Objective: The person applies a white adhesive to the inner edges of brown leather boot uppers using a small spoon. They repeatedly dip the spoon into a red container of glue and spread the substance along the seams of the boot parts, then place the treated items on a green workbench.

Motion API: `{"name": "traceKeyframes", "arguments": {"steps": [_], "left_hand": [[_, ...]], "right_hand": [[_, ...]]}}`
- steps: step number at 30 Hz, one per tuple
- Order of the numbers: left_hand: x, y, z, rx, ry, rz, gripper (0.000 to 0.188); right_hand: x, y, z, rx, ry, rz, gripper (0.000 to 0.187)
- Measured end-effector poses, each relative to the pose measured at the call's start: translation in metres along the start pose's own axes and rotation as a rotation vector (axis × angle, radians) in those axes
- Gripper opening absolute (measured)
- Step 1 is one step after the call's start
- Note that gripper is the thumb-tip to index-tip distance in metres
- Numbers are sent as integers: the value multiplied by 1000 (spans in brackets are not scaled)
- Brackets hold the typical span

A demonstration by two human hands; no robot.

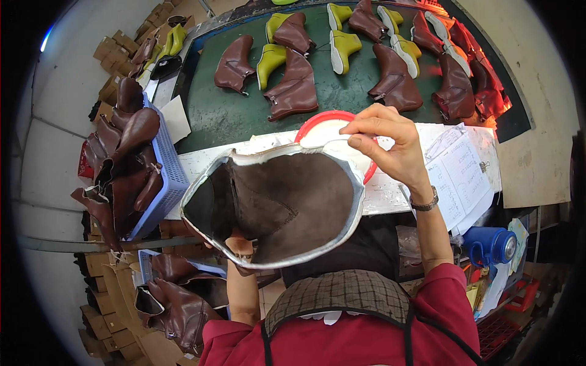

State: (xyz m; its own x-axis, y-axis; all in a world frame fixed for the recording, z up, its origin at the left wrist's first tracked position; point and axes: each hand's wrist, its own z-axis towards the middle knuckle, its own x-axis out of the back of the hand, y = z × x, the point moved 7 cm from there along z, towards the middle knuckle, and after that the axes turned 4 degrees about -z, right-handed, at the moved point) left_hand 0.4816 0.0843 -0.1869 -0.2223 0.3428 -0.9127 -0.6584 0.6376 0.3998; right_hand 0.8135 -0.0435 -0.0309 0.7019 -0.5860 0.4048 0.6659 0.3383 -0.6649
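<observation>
My two hands and the boot between them, seen from above, 12 o'clock pointing away from my body. The brown boot [305, 207] stands before my chest, its wide mouth turned up toward my head, the dark lining exposed and the pale edge running all round. The long axis of this mouth lies from about 8 o'clock to 2 o'clock. My left hand [239, 246] is the nearer of the two, set against the boot at its 7 to 8 o'clock side; it appears to bear the weight, but most of its fingers are hidden, and I cannot tell how they close. My right hand [392, 140] is at the boot's 1 to 2 o'clock side, thumb and forefinger drawn nearly together; whether anything thin is pinched between them I cannot tell. From these fingertips the boot's middle lies between 7 and 8 o'clock, its far edge just beside them; contact there is unclear. Behind that edge, beneath the same fingertips, sits the red-rimmed bowl [321, 115] with white contents, partly covered by boot and hand. Papers [458, 174] lie at 4 o'clock from my right hand, a blue bottle [485, 245] farther out at 4 to 5; a blue basket [165, 189] of boots stands at 9 to 10 o'clock from the boot.
</observation>
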Motion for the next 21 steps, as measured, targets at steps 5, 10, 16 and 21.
{"name": "traceKeyframes", "arguments": {"steps": [5, 10, 16, 21], "left_hand": [[1, -2, -2, 18, 4, 1, 81], [4, -2, -3, 16, 7, 3, 82], [3, -3, 5, 27, -8, -1, 82], [4, -5, 4, 29, -1, 0, 83]], "right_hand": [[5, 5, -8, -58, 17, -11, 14], [2, 9, -13, -70, 36, 26, 17], [17, 25, -48, -210, 7, -94, 18], [17, 5, -23, -67, 115, -24, 22]]}}
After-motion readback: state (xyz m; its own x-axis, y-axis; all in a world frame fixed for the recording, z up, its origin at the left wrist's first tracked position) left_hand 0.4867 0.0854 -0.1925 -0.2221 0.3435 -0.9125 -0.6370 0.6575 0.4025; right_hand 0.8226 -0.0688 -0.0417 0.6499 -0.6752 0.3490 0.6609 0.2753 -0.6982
